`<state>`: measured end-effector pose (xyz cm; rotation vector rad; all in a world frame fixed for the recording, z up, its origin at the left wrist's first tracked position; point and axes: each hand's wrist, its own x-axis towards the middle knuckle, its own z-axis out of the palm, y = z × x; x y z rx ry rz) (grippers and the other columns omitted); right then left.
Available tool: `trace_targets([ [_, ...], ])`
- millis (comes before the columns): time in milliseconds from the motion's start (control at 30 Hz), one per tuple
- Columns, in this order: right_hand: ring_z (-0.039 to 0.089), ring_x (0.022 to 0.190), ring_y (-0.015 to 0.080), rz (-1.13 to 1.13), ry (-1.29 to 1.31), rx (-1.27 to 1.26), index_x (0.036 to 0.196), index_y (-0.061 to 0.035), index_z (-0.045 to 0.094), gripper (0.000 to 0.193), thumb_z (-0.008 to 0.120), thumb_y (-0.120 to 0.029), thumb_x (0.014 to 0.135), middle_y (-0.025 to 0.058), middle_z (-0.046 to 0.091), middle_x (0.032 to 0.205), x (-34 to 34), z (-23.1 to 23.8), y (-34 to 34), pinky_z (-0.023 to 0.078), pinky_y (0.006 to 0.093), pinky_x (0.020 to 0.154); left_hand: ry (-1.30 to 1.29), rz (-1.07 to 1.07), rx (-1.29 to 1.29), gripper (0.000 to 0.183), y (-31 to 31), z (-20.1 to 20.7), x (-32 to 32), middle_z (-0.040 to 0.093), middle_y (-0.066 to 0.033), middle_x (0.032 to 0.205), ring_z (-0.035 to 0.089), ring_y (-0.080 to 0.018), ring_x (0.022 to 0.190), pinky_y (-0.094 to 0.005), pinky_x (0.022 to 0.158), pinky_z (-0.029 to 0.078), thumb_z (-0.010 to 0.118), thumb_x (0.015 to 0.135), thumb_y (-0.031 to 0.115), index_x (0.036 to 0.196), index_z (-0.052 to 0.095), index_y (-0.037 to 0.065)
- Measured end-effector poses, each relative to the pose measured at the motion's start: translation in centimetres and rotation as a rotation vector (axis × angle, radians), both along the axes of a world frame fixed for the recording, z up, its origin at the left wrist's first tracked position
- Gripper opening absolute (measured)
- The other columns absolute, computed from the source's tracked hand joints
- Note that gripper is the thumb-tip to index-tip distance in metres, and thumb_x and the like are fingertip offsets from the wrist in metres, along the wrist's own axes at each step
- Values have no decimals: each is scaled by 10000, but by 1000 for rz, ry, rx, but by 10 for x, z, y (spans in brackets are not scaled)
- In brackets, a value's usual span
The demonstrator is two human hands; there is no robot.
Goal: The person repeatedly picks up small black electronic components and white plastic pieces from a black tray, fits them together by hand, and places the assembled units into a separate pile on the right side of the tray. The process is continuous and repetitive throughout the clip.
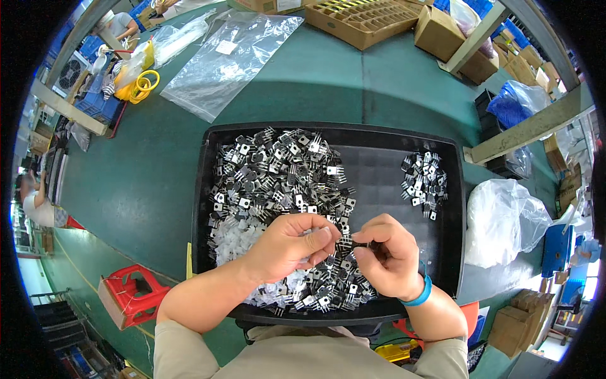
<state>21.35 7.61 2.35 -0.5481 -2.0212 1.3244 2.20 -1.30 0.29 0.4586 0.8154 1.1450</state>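
Tray (203,189): matt black plastic. Components (278,170): shiny metal tabs, black plastic bodies. Bag (230,60): glossy clear film. Surface (145,170): smooth matt green. Boxes (363,22): plain cardboard.

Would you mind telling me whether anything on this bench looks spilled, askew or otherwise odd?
Nothing stands out. The black tray holds a large heap of small metal parts and a smaller separate cluster, all inside its rim. Both hands, left hand and right hand, work over the heap. An empty clear bag lies flat beyond the tray.
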Motion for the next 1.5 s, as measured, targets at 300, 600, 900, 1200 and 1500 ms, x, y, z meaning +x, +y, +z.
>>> trace_targets([
  [300, 548, 620, 127, -40, 2, 69, 955, -41, 629, 253, 685, 52, 726, 80, 586, 845, -3, 0, -6, 438, 239, 513, 70, -46, -11, 201, -2, 0, 0, 600, -43, 762, 462, -66, 583, -204, 452, 312, 584, 943, 211, 973, 624, 16],
  [600, 549, 620, 137, -4, -24, 38, 976, -37, 632, 257, 666, 59, 740, 86, 586, 841, -3, -1, -7, 439, 245, 525, 86, -52, -38, 191, -2, -1, 0, 604, -72, 727, 491, -94, 563, -214, 443, 330, 609, 924, 206, 933, 616, 15],
  [900, 576, 644, 184, -23, -34, 46, 976, -30, 633, 243, 647, 55, 749, 102, 594, 838, -6, -3, -9, 463, 270, 552, 251, -71, -27, 209, -3, 5, 3, 563, -12, 659, 459, -60, 550, -206, 456, 319, 620, 923, 213, 883, 641, 9],
  [1200, 550, 769, 100, -65, 26, -370, 972, -4, 587, 201, 618, 71, 789, 59, 585, 904, -2, -6, -7, 440, 230, 651, -33, 21, -57, 144, -1, 8, 1, 613, -36, 786, 475, -63, 589, -199, 453, 302, 573, 933, 151, 975, 614, 19],
  [1500, 527, 800, 66, 48, -38, -324, 970, -5, 570, 197, 613, 88, 802, 32, 567, 919, -2, -18, -9, 422, 207, 652, 299, -3, -66, 76, -6, 10, 3, 592, -4, 717, 463, -27, 570, -192, 472, 344, 622, 870, 77, 906, 619, 10],
])
